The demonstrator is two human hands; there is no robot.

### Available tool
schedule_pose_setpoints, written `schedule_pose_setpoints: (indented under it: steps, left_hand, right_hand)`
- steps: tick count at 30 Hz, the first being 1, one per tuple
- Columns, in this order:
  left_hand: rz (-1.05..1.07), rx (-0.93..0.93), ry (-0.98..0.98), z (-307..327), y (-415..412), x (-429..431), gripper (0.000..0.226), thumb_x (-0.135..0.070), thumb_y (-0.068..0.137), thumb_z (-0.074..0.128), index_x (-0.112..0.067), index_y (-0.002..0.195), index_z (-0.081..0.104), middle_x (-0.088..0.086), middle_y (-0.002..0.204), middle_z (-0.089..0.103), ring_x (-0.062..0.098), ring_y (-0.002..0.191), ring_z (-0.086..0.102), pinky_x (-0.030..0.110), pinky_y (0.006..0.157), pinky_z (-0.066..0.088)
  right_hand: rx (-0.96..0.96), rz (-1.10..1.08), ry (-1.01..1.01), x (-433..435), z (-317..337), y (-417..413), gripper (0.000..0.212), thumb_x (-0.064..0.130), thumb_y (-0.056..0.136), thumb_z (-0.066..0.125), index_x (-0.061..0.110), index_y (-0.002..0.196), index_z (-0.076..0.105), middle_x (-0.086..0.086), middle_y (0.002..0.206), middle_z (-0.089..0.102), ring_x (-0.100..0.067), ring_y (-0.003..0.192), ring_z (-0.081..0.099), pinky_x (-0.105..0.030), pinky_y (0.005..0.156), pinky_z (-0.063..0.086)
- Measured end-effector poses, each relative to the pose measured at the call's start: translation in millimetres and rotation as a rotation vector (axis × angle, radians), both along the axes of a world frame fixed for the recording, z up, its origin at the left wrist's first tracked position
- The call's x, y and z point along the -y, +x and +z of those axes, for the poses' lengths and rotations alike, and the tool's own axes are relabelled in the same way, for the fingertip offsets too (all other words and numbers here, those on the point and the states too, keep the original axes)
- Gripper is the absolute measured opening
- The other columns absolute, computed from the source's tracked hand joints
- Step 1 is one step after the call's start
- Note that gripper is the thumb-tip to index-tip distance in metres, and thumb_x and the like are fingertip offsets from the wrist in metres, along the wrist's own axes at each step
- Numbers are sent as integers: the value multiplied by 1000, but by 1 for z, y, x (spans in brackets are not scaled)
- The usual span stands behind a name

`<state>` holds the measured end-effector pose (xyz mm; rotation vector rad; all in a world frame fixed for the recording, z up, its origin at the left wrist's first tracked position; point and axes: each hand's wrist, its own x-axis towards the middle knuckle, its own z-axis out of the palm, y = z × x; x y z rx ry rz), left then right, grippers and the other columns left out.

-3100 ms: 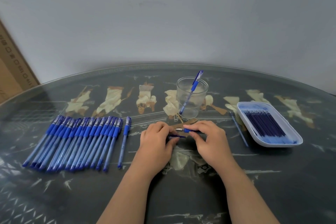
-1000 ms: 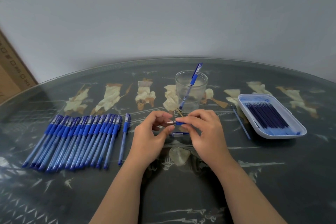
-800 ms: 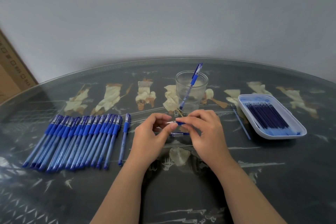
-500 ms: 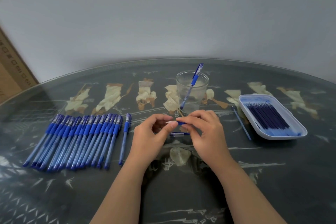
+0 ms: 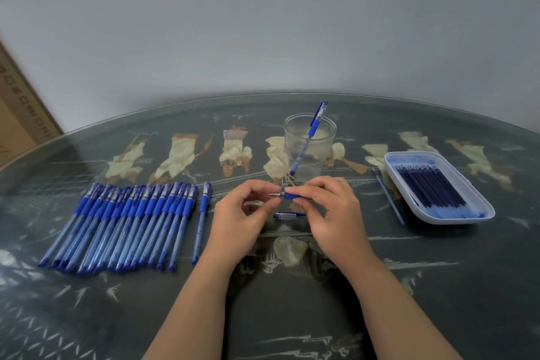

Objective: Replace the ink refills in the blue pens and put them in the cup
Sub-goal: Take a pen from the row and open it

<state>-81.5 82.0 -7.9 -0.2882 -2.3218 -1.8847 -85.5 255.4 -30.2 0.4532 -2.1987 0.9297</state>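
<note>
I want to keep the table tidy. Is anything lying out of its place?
One thin refill lies on the table just left of the tray, not inside with the others. What looks like a pen cap lies loose before the cup.

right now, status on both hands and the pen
Right hand pinching pen by blue grip. Left hand at its tip, contact unclear. Cap lying on table, nothing blocking cup.

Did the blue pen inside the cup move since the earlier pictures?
No. The blue pen leans in the cup as before: tip at the left of the cup's base, cap end rising past its rim.
</note>
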Motion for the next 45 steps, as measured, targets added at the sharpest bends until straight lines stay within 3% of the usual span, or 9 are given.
schedule_pose_setpoints:
  steps: [5, 9, 15, 20, 29, 31, 34, 36, 45]
  left_hand:
    - [64, 23, -24, -1, -1, -1, 10, -22, 85, 72, -25, 94, 71, -10, 88, 73, 3, 85, 66, 15, 75, 50]
    - [-4, 18, 68, 1, 1, 0, 34, -15, 82, 75, -24, 114, 67, -6, 101, 72, 7, 92, 66, 19, 78, 53]
    - [99, 27, 4, -1, -1, -1, 4, -22, 87, 70, -23, 91, 72, -11, 86, 74, 4, 84, 68, 21, 79, 53]
    - [174, 37, 40, -2, -1, -3, 11, -31, 92, 61, -22, 88, 67, -11, 83, 73, 2, 80, 66, 26, 80, 53]
    - [271, -35, 190, 4, 0, 0, 4, -17, 93, 62, -16, 94, 66, -3, 88, 72, 8, 84, 67, 21, 79, 54]
    - [312, -91, 82, 3, 1, 1, 3, -19, 91, 66, -22, 91, 67, -7, 87, 70, 5, 84, 64, 17, 79, 50]
    - [290, -272, -324, -3, 8, 4, 8, -15, 86, 72, -22, 87, 69, -13, 84, 64, 3, 83, 59, 8, 76, 44]
    - [227, -279, -481, -5, 12, 7, 9, -14, 83, 74, -21, 86, 71, -14, 85, 61, 3, 82, 58, 11, 77, 45]
    - [103, -154, -650, -6, 14, 11, 21, -21, 82, 70, -29, 101, 67, -18, 89, 61, 3, 92, 53, 24, 87, 45]
  right_hand:
    - [12, 6, 1, 0, 0, 1, 30, 6, 81, 74, 26, 104, 76, 9, 89, 61, -15, 88, 52, -39, 78, 48]
    - [16, 1, 3, 0, 0, 0, 29, 7, 82, 74, 25, 104, 76, 10, 89, 61, -15, 88, 52, -40, 79, 49]
    - [13, 17, -13, 1, 0, 0, 26, 11, 83, 71, 27, 104, 76, 11, 89, 61, -15, 88, 53, -41, 79, 49]
    - [25, 1, -10, 0, 0, 0, 30, 5, 82, 75, 25, 104, 76, 10, 90, 62, -17, 89, 54, -43, 79, 49]
    - [17, -13, -20, 0, -1, 0, 30, 4, 82, 75, 25, 104, 76, 9, 91, 63, -15, 89, 54, -42, 80, 49]
    - [11, -34, -32, -1, 0, 0, 29, 5, 84, 74, 25, 105, 75, 10, 91, 62, -15, 89, 54, -40, 81, 49]
    - [-7, -96, -68, -4, 1, -2, 29, 7, 85, 72, 25, 108, 74, 10, 93, 61, -15, 90, 53, -41, 82, 49]
    - [-10, -137, -79, -6, 1, -2, 29, 7, 86, 72, 24, 108, 74, 8, 94, 62, -16, 90, 53, -42, 83, 50]
    - [1, -144, -90, -5, 1, -1, 30, 6, 85, 73, 24, 108, 74, 6, 93, 63, -18, 90, 55, -44, 82, 50]
